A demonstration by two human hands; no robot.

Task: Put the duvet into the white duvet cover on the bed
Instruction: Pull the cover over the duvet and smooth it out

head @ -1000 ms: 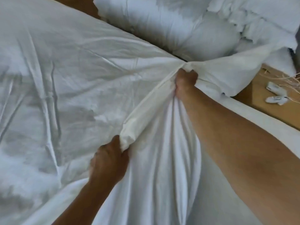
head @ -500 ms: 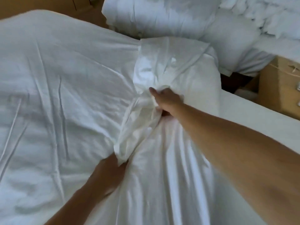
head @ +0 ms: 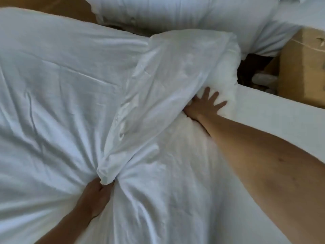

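White cotton of the duvet cover (head: pixel 172 71) has flopped back over the corner since a second ago, and the right hand (head: pixel 204 105), then pinching its hem, now presses flat and spread on the fluffy duvet (head: pixel 226 85), seating it inside. The left hand (head: pixel 95 196) grips bunched cover. Beyond the bed (head: pixel 274 110), pillows (head: pixel 175 13) and a wooden nightstand (head: pixel 299 67).

Soft, even daylight lit the scene, cool and slightly dim, with no hard shadows. The white duvet cover (head: pixel 73 88) showed faint sheen along its creases and pale grey shading in the folds. A dark gap (head: pixel 249 71) beside the bed fell into deep shadow. Detail looked smeared and soft throughout, and straight edges bowed near the frame's borders.
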